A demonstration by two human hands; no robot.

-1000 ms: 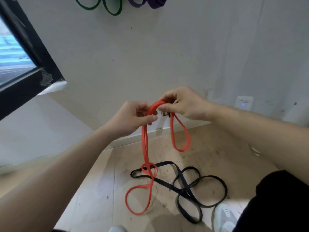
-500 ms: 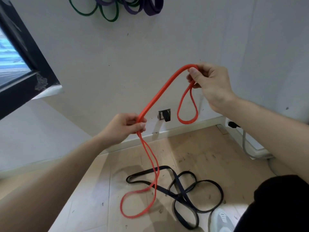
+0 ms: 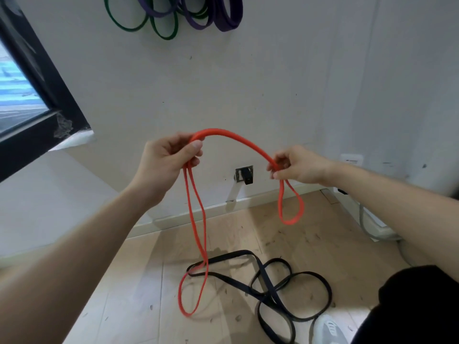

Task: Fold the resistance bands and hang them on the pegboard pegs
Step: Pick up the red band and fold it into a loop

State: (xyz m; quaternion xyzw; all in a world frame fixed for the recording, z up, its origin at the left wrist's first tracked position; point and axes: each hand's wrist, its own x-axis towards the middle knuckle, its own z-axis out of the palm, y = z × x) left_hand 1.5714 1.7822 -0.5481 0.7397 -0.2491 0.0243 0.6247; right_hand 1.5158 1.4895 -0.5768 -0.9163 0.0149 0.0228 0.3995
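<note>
Far up the wall (image 3: 273,83), green bands (image 3: 165,37) and purple bands (image 3: 227,27) cropped at top, pegs out of frame. Nearer, left hand (image 3: 164,165) and right hand (image 3: 300,165) both pinching orange band (image 3: 233,139).

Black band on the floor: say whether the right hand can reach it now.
Probably not yet: the right hand is busy pinching the orange band, well above the black band lying on the floor.

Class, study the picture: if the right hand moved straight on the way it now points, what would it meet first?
Probably the left hand, across the arch of the orange band both hold. Depth is unclear; it might reach the wall instead.
</note>
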